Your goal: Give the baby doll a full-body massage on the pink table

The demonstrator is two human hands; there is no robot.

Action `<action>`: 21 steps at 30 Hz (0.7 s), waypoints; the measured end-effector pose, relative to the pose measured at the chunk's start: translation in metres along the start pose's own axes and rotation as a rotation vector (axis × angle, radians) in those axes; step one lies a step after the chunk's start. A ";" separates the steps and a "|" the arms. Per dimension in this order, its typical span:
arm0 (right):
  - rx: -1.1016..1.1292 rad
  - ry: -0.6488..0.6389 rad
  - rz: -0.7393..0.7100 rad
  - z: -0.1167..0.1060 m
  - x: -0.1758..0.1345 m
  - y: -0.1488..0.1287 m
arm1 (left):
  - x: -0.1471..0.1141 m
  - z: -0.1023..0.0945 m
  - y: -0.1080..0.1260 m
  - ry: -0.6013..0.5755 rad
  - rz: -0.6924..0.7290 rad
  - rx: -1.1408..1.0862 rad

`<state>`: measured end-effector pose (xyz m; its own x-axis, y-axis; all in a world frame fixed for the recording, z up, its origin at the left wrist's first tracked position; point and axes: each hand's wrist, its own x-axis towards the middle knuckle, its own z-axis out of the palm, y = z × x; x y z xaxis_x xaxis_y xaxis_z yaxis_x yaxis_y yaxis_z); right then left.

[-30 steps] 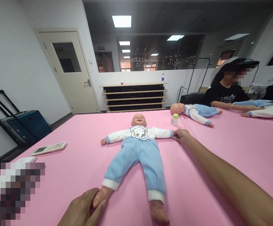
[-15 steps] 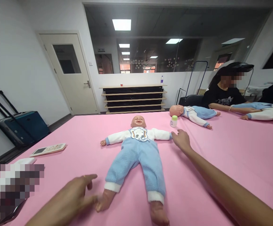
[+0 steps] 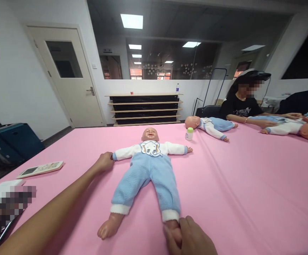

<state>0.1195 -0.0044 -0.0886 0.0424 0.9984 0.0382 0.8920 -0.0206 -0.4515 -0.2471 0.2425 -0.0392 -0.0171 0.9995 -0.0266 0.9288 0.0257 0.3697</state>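
A baby doll (image 3: 150, 170) in a white top with an elephant face and light blue trousers lies on its back, feet toward me, arms and legs spread. My left hand (image 3: 106, 162) is closed around the doll's hand on the left side, just past the blue cuff; that doll hand is hidden. Near the front edge of the view, my right hand (image 3: 191, 238) grips the doll's foot (image 3: 173, 226) on the right, below the white trouser cuff. The doll's other hand and other foot lie free on the pink tabletop (image 3: 222, 198).
A small white bottle with a green lid (image 3: 189, 134) stands beyond the doll. Behind it lies a second doll (image 3: 209, 125). At right a person (image 3: 244, 99) touches another doll (image 3: 286, 125). A flat white device (image 3: 40, 169) and a pixelated item (image 3: 9, 209) lie at left.
My left hand moved up from near the doll's left-side foot to its hand. My right hand left the doll's right-side hand and came down to the foot. The view shifted slightly right.
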 end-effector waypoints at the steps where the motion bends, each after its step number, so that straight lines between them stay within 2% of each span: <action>1: 0.014 -0.018 0.009 -0.007 0.001 0.002 | 0.001 -0.001 -0.003 0.020 -0.007 -0.009; 3: 0.038 -0.052 0.040 -0.025 0.003 0.007 | 0.001 -0.005 -0.009 0.056 -0.020 -0.054; 5: 0.040 -0.066 0.090 -0.044 0.005 0.014 | -0.001 -0.011 -0.015 0.046 -0.049 -0.209; 9: 0.052 -0.020 0.147 -0.069 0.012 0.027 | 0.000 -0.016 -0.029 -0.089 -0.132 -0.838; 12: 0.129 0.070 0.143 -0.074 0.017 0.033 | 0.009 -0.007 -0.039 -0.062 -0.215 -1.205; 17: 0.246 0.001 0.147 -0.075 0.016 0.038 | 0.023 0.012 -0.044 0.045 -0.317 -1.305; 19: 0.273 0.007 0.126 -0.078 0.017 0.040 | 0.026 0.011 -0.038 0.115 -0.333 -1.284; 21: 0.271 0.052 0.069 -0.086 0.020 0.042 | 0.029 0.002 -0.027 0.224 -0.288 -1.197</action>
<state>0.1961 0.0098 -0.0304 0.1279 0.9909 0.0415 0.7337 -0.0664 -0.6763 -0.2719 0.2703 -0.0514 -0.3351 0.9330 -0.1314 -0.0364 0.1265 0.9913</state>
